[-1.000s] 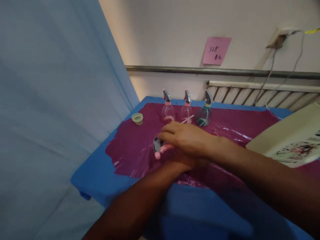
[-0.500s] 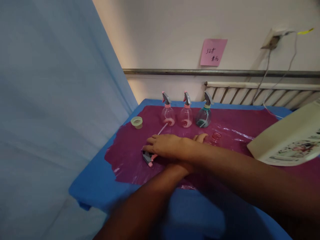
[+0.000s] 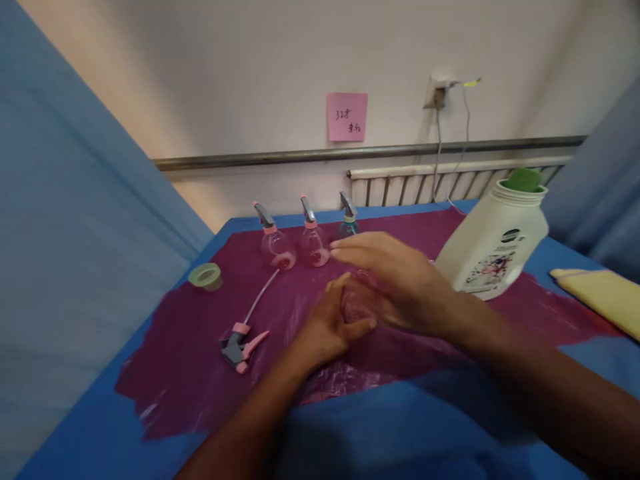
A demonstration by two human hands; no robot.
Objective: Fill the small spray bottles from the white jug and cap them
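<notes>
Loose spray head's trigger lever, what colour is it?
The trigger lever is pink, on a mostly grey spray head; the head view shows it best.

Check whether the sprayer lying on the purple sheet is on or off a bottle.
Off: the sprayer lies with its pink cap and thin tube bare, nothing screwed on.

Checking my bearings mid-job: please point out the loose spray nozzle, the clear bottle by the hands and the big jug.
Spray nozzle (image 3: 234, 349): head view, on its grey body.
Clear bottle (image 3: 353, 307): head view, on its see-through side.
Jug (image 3: 491, 241): head view, on its pale front wall.
</notes>
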